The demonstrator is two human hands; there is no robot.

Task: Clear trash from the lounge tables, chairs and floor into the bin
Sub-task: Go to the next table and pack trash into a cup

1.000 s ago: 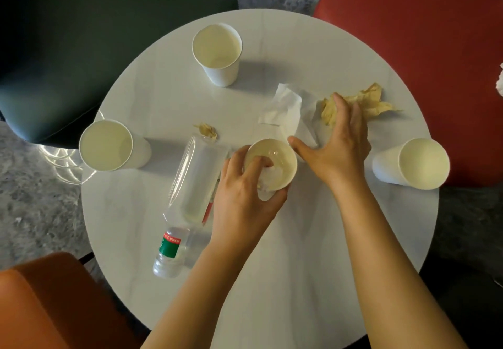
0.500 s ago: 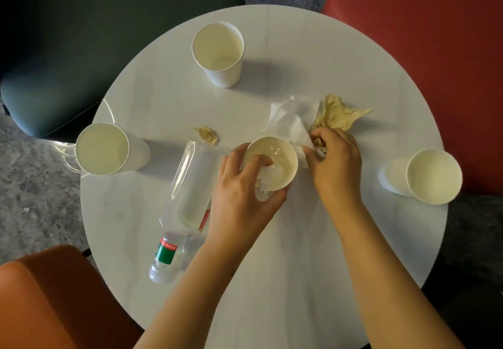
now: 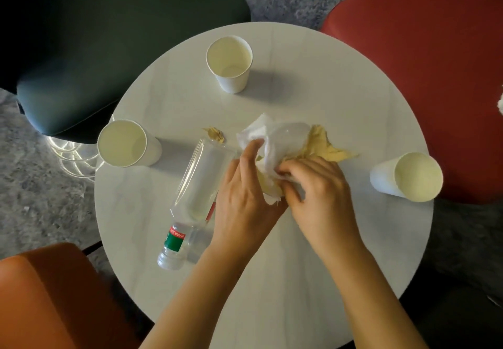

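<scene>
On the round white table (image 3: 272,280), both hands meet at the middle. My left hand (image 3: 245,188) grips a small paper cup (image 3: 292,133), which is tilted and mostly hidden under a white tissue (image 3: 258,137). My right hand (image 3: 315,185) has its fingers curled and pinches the tissue together with crumpled yellow paper (image 3: 324,148) at the cup. A clear plastic bottle (image 3: 201,185) with a green and red label lies on its side just left of my left hand. A small yellow scrap (image 3: 216,133) lies beyond the bottle.
Three empty paper cups stand on the table: far (image 3: 230,62), left edge (image 3: 125,144), right edge (image 3: 408,177). A dark green chair (image 3: 109,35), a red chair (image 3: 435,49) and an orange chair (image 3: 49,294) ring the table. Something white (image 3: 500,103) lies on the red chair.
My right hand pulled the tissue and yellow paper from the table towards the cup and now bunches them at it. The cup, upright before, has tilted under the tissue.
</scene>
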